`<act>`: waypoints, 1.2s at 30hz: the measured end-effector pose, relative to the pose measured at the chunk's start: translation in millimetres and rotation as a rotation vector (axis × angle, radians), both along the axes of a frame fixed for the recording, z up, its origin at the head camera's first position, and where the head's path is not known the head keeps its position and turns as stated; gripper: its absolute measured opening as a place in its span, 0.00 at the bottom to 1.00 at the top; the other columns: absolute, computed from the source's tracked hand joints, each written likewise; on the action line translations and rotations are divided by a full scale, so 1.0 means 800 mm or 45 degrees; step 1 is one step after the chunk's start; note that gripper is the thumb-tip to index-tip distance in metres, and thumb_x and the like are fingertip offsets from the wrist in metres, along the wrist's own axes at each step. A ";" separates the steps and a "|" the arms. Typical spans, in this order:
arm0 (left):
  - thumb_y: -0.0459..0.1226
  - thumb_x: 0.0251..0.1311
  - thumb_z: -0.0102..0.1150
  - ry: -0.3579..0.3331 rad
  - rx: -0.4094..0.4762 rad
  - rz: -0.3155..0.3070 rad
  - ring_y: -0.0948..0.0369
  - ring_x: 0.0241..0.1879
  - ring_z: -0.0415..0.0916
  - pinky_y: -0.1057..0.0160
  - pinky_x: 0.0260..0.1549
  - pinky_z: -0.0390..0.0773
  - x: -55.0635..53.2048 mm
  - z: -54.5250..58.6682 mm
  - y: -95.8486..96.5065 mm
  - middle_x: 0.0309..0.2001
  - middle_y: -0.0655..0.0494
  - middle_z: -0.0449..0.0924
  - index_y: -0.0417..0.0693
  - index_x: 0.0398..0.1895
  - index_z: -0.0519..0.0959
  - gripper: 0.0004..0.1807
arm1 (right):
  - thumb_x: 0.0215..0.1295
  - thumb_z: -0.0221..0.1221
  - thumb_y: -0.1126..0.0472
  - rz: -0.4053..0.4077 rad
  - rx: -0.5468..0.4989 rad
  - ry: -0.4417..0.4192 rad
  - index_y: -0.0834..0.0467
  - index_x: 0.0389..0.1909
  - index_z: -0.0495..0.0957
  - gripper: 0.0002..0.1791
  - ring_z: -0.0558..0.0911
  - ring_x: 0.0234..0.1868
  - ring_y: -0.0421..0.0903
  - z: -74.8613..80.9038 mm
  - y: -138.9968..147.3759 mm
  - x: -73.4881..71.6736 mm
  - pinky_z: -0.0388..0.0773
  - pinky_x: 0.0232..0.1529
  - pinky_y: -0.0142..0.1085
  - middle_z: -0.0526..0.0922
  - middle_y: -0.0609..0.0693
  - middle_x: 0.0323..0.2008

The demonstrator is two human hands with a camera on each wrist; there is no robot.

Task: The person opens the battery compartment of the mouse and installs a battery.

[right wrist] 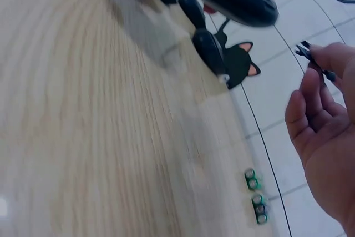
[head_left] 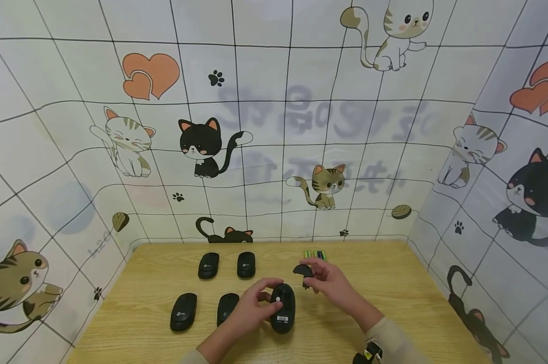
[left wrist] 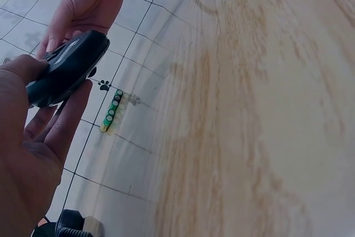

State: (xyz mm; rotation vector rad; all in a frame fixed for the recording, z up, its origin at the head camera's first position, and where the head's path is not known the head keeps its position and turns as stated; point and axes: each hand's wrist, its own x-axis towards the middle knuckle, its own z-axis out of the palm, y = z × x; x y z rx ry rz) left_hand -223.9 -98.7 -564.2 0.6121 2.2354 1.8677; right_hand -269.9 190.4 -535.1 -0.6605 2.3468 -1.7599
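Past beige sleeves [head_left: 399, 344], gripping black mouse [head_left: 284, 317] in left hand [head_left: 254, 309], pinching small dark piece [head_left: 303, 271] in right hand [head_left: 332, 285]; could drop the piece by slackening the pinch.

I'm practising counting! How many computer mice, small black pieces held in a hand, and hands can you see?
Computer mice: 5
Small black piece: 1
Hands, left hand and right hand: 2
Total: 8
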 end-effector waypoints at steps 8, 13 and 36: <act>0.34 0.75 0.71 -0.014 0.010 0.006 0.53 0.49 0.85 0.62 0.39 0.89 -0.002 -0.001 -0.001 0.65 0.47 0.77 0.57 0.73 0.80 0.26 | 0.79 0.68 0.62 0.037 0.103 0.005 0.58 0.72 0.79 0.24 0.81 0.33 0.44 -0.001 0.031 -0.013 0.85 0.35 0.43 0.85 0.54 0.40; 0.34 0.75 0.71 -0.016 0.004 0.003 0.53 0.49 0.85 0.63 0.39 0.89 -0.004 -0.002 -0.001 0.65 0.47 0.77 0.52 0.74 0.79 0.27 | 0.79 0.68 0.64 0.030 0.133 0.008 0.61 0.71 0.79 0.24 0.82 0.34 0.44 -0.005 0.048 -0.020 0.86 0.36 0.43 0.85 0.54 0.41; 0.34 0.76 0.70 -0.022 -0.010 -0.009 0.52 0.50 0.84 0.64 0.44 0.87 -0.005 0.000 0.000 0.66 0.47 0.77 0.47 0.76 0.77 0.27 | 0.79 0.67 0.66 -0.052 0.283 -0.061 0.66 0.74 0.76 0.26 0.80 0.32 0.50 -0.026 0.108 -0.035 0.81 0.30 0.38 0.82 0.54 0.38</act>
